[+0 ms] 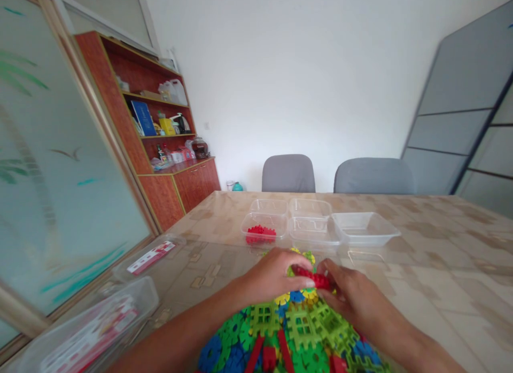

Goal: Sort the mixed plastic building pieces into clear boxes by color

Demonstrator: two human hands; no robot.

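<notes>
Over a heap of plastic building pieces, my left hand [278, 272] and my right hand [347, 284] meet, closed from either side on red notched building pieces [319, 280]. My fingers cover parts of them, and I cannot tell how many there are or whether they are joined. The heap below holds green lattice squares [303, 327], blue notched discs [210, 352], green discs [233, 326] and red bars [285, 350]. Yellow notched discs [282, 298] lie just under my fingers. Beyond my left hand, a see-through tub [245, 222] contains red pieces [261, 234].
More see-through tubs stand beside it, one wide tub [377, 238] at the right end. At the left lie a labelled plastic box [92, 330] and a lid with a label [151, 257]. Grey chairs [288, 173] stand behind the patterned table [449, 245].
</notes>
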